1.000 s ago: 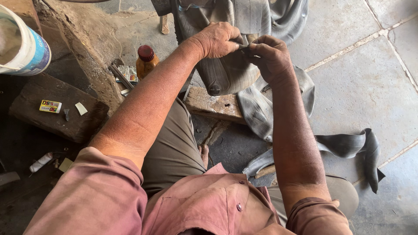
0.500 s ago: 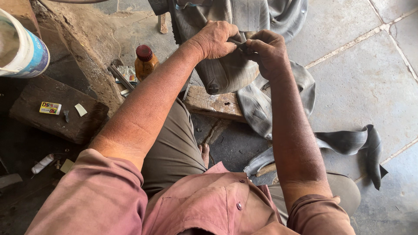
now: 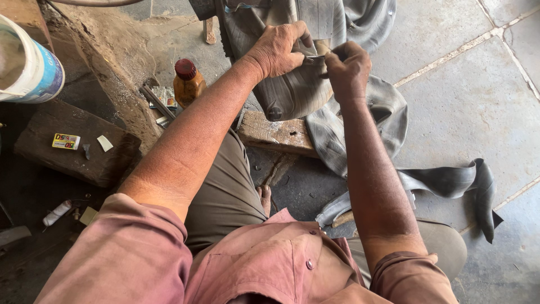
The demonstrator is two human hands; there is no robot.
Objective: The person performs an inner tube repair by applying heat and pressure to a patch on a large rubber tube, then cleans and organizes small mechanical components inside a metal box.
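Observation:
A grey rubber inner tube [image 3: 292,93] is draped over a rough wooden block [image 3: 275,134] in front of me. My left hand [image 3: 278,50] grips the top fold of the tube. Beside it, touching the same fold, my right hand [image 3: 347,70] pinches a small pale piece against the rubber; what the piece is I cannot tell. More of the tube trails right across the floor to a dark loop [image 3: 478,188].
A brown bottle with a red cap [image 3: 187,83] stands left of the tube. A white bucket [image 3: 28,67] sits at far left above a dark wooden block [image 3: 73,149] with a small box and patches. Stone slabs [image 3: 467,101] lie to the right.
Both hands stay on the tube's top fold with only slight finger shifts. The view has drifted a little.

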